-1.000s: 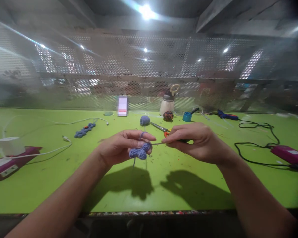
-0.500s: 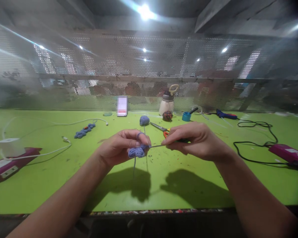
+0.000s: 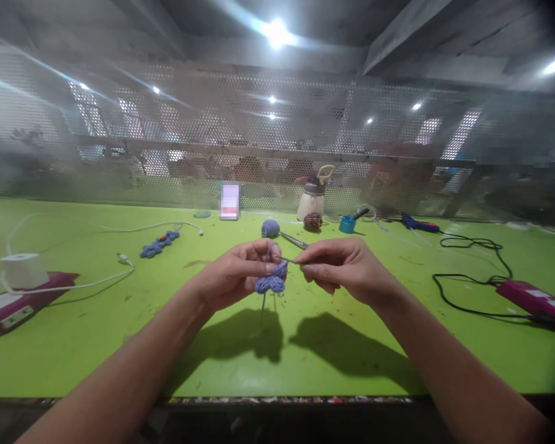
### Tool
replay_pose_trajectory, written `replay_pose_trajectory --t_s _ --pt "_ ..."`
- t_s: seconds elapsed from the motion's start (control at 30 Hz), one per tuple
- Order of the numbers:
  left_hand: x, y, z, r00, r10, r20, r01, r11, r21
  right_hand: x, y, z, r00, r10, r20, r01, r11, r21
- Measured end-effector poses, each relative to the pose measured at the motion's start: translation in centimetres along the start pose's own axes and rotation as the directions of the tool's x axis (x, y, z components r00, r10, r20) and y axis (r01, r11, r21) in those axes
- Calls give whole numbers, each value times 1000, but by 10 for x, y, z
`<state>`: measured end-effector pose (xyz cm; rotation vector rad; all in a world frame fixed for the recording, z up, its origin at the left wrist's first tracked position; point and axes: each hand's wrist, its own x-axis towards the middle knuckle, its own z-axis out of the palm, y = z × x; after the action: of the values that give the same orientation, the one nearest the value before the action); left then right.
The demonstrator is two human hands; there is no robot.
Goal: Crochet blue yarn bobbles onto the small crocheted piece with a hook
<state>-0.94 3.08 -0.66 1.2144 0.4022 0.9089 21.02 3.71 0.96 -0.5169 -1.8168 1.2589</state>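
My left hand (image 3: 238,271) pinches a small purple crochet piece (image 3: 271,283) with puffy petals, held above the table. A strand of the same yarn loops over a left finger, and a loose tail hangs below the piece. My right hand (image 3: 340,265) is closed around a thin crochet hook (image 3: 284,259). Its tip points left and meets the yarn near my left fingertips; whether a loop sits on it is too small to tell. Behind my hands lie a ball of purple yarn (image 3: 271,229) and scissors (image 3: 293,240), their handles hidden by my right hand.
On the green table (image 3: 120,351) lie a finished-looking blue crochet strip (image 3: 160,244), a white cable and a charger (image 3: 24,270) on a power strip. Farther back stand a phone (image 3: 230,201), a bottle (image 3: 311,200), a multicoloured yarn ball (image 3: 312,222), a blue pot (image 3: 347,224) and a glue gun (image 3: 419,222).
My right hand has moved left, closer to my left hand, and the hook now lies higher across the yarn. The crochet piece has turned and shifted slightly right, showing more petals.
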Motion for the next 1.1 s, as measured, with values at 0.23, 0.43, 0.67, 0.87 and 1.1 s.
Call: replay_pose_trajectory --t_s 0.23,0.43,0.67,0.87,1.1 --pt "-4 9 12 983 130 -130 -95 964 248 -1 -3 -2 997 70 11 -69 995 -75" --pt "-7 10 26 937 323 -136 -178 771 612 1 0 -1 987 155 -29 -156 987 -39" --pt "-8 -4 31 782 623 -6 -252 325 911 4 8 12 959 241 -150 -214 961 175" --pt "-7 -4 35 755 629 -185 -282 567 774 3 12 30 951 202 -236 -111 930 350" --pt "-8 7 31 860 378 -344 -273 909 316 0 11 26 946 -153 -287 130 986 -100"
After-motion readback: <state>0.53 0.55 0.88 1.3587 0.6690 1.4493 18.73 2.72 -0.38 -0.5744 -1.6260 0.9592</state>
